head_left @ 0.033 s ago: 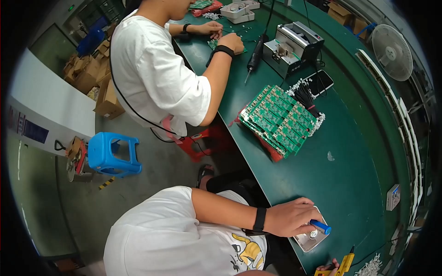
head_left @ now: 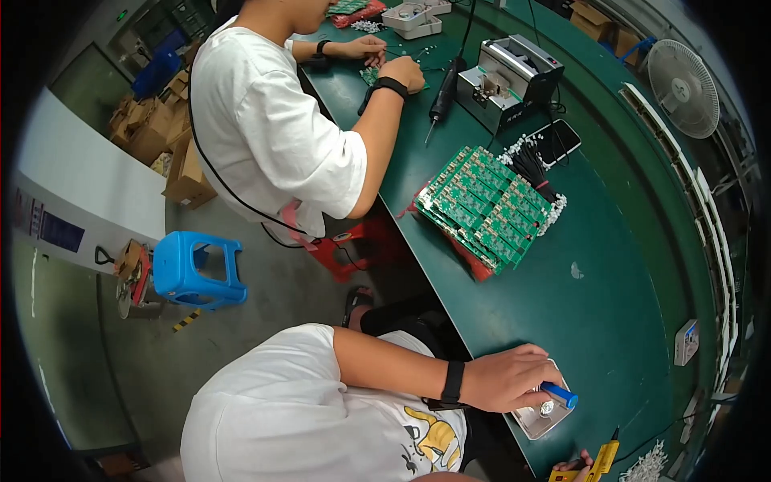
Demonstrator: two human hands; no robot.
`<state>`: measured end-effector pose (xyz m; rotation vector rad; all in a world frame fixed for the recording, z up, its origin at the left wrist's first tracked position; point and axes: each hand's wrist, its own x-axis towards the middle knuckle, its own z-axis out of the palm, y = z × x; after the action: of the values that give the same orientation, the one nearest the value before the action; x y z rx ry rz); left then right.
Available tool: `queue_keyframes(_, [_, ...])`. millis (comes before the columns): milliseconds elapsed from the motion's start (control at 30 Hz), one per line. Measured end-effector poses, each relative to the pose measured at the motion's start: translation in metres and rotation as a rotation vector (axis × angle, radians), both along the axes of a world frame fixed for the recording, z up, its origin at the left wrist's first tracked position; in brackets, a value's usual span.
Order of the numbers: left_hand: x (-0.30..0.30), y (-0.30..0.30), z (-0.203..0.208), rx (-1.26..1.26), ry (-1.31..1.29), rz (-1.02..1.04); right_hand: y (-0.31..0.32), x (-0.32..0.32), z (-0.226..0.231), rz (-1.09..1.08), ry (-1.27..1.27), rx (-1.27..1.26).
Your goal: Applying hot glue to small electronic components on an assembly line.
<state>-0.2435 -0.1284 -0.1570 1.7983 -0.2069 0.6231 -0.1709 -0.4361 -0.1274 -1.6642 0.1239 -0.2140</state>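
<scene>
My left hand (head_left: 507, 381), with a black band at its wrist, reaches over a small light-coloured tray (head_left: 536, 435) near the table's front edge. Its fingers are curled round a short blue cylinder (head_left: 560, 394), whose far end sticks out past the fingertips. Below the cylinder, a shiny, silvery-white round piece (head_left: 547, 408) shows in the tray. At the bottom edge, part of my right hand (head_left: 575, 464) is closed round a yellow tool (head_left: 603, 459) with a dark pointed tip. Most of that hand is cut off by the picture's edge.
Stacked green circuit boards (head_left: 482, 205) lie beyond my left hand, beside dark bundled wires (head_left: 531, 167) and a phone (head_left: 558, 142). Farther off are a machine (head_left: 511, 84), a hanging black screwdriver (head_left: 444, 96) and a co-worker (head_left: 277, 120) handling a board. White pieces (head_left: 645, 464) lie right of the yellow tool.
</scene>
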Motion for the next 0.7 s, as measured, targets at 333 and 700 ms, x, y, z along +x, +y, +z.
queue_keyframes(333, [0.002, 0.001, -0.001, -0.003, -0.041, -0.026, 0.001, -0.002, 0.008, -0.158, 0.11, -0.054])
queue_keyframes(700, [-0.002, 0.0, 0.0, 0.014, -0.058, 0.06, -0.006, -0.006, -0.001, -0.06, 0.031, 0.032])
